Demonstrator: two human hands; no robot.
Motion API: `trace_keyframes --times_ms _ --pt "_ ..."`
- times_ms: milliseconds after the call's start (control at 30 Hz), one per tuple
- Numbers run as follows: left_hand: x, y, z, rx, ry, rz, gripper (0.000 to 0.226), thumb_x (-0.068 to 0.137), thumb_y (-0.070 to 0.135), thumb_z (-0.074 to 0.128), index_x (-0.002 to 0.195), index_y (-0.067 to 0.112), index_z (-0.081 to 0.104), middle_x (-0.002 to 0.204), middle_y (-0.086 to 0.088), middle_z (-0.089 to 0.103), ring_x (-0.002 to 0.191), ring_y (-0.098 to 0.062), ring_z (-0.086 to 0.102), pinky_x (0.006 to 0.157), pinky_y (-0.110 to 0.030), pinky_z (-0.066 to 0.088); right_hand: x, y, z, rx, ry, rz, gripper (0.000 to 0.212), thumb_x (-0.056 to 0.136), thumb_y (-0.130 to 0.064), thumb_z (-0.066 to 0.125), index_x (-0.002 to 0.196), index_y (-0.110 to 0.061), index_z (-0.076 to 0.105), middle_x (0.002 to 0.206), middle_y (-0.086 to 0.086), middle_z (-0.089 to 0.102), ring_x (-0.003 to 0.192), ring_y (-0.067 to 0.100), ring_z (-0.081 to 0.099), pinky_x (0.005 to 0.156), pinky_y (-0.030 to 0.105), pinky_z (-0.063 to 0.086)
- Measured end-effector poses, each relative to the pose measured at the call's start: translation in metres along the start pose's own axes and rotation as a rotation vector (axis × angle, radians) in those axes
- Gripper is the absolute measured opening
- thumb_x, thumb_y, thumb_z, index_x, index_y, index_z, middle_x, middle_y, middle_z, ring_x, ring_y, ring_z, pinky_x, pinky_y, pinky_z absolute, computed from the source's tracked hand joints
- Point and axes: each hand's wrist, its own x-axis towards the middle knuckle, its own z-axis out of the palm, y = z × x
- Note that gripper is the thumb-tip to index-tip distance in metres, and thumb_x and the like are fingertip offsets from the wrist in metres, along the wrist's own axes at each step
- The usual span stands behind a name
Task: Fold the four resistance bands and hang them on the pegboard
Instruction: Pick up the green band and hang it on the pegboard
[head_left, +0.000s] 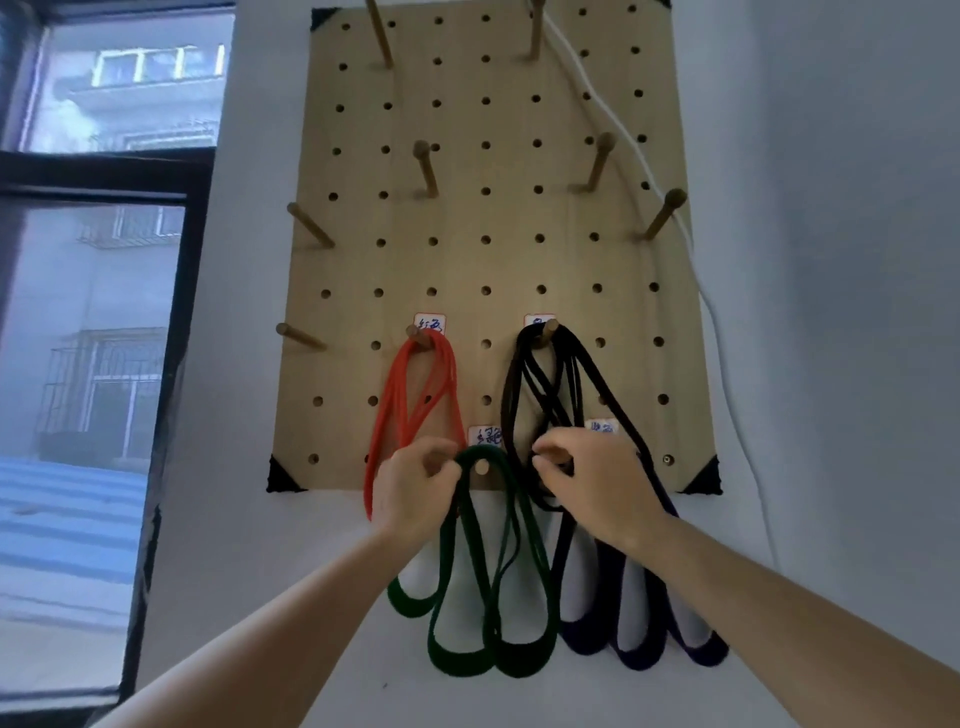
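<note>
A wooden pegboard (488, 249) hangs on the white wall. The red band (400, 410) hangs folded from a lower-left peg. The black band (545, 379) hangs from the peg to its right. The green band (467, 613) loops over a bottom-row peg (483, 467) and hangs in several loops below the board. The dark blue band (639, 639) hangs at the lower right. My left hand (410, 488) grips the green band just left of its peg. My right hand (592, 488) has its fingers curled among the black and blue strands; which one it pinches is unclear.
Several bare wooden pegs (426, 166) stick out higher on the board. Small paper labels (430, 325) sit above the used pegs. A white cord (675, 218) runs down the board's right side. A dark-framed window (104, 312) fills the left.
</note>
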Motion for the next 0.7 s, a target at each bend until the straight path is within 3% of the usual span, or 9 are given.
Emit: trace_keyframes --times_ms 100,167,200,267,333,433,533,700 --pt "0.006 0.017 0.003 -0.042 -0.026 0.039 0.028 0.097 0.018 0.064 0.124 0.025 0.07 0.112 0.014 0.072 0.104 -0.002 0.066 0.097 -0.031 0.053 0.012 0.013 -0.028 -0.02 0.125 0.069 0.012 0.094 -0.02 0.069 0.106 -0.017 0.072 0.096 -0.007 0.066 0.086 0.007 0.061 0.075 0.011 0.043" --pt "0.012 0.026 0.008 -0.07 -0.091 0.046 0.031 0.099 0.022 0.063 0.13 0.026 0.066 0.115 0.016 0.07 0.099 0.005 0.065 0.098 -0.03 0.053 0.02 0.029 -0.046 0.002 0.201 0.235 0.018 0.094 -0.023 0.07 0.111 -0.017 0.069 0.105 -0.004 0.063 0.091 0.013 0.061 0.074 0.015 0.042" --pt "0.015 0.029 0.01 -0.08 -0.134 0.043 0.033 0.1 0.024 0.062 0.133 0.028 0.064 0.118 0.016 0.069 0.097 0.007 0.066 0.097 -0.029 0.053 0.023 0.039 -0.054 0.018 0.181 0.34 0.026 0.093 -0.025 0.071 0.117 -0.015 0.068 0.111 -0.001 0.063 0.097 0.017 0.062 0.079 0.022 0.046" --pt "0.022 0.033 0.016 -0.086 -0.228 0.03 0.039 0.099 0.031 0.061 0.138 0.032 0.061 0.13 0.015 0.066 0.111 0.0 0.064 0.103 -0.036 0.052 0.028 0.06 -0.064 0.097 0.025 0.52 0.039 0.091 -0.026 0.073 0.126 -0.011 0.064 0.119 0.006 0.065 0.103 0.023 0.063 0.087 0.036 0.054" --pt "0.027 0.038 0.02 -0.054 -0.304 0.011 0.043 0.099 0.032 0.059 0.142 0.034 0.057 0.14 0.013 0.061 0.129 -0.01 0.057 0.112 -0.039 0.045 0.029 0.072 -0.071 0.242 -0.123 0.623 0.036 0.091 -0.022 0.075 0.123 -0.008 0.064 0.111 0.011 0.068 0.088 0.023 0.066 0.074 0.034 0.059" --pt "0.028 0.043 0.028 0.016 -0.337 0.025 0.043 0.102 0.028 0.057 0.145 0.033 0.054 0.142 0.009 0.06 0.135 -0.013 0.051 0.114 -0.033 0.036 0.028 0.08 -0.077 0.289 -0.233 0.61 0.019 0.091 -0.016 0.075 0.109 -0.01 0.071 0.098 0.01 0.07 0.076 0.019 0.065 0.063 0.027 0.057" --pt "0.025 0.044 0.034 0.064 -0.344 0.029 0.043 0.102 0.031 0.056 0.144 0.039 0.053 0.134 0.015 0.063 0.135 -0.017 0.051 0.121 -0.051 0.03 0.029 0.083 -0.076 0.257 -0.307 0.575 0.018 0.094 -0.023 0.073 0.11 -0.017 0.068 0.097 0.006 0.068 0.07 0.015 0.062 0.058 0.025 0.053" --pt "0.024 0.045 0.037 0.147 -0.371 0.057 0.044 0.103 0.033 0.055 0.146 0.041 0.051 0.108 0.031 0.057 0.124 -0.019 0.059 0.118 -0.055 0.031 0.035 0.084 -0.069 0.358 -0.305 0.585 0.017 0.094 -0.03 0.072 0.105 -0.017 0.075 0.094 0.003 0.072 0.078 0.016 0.065 0.069 0.029 0.053"
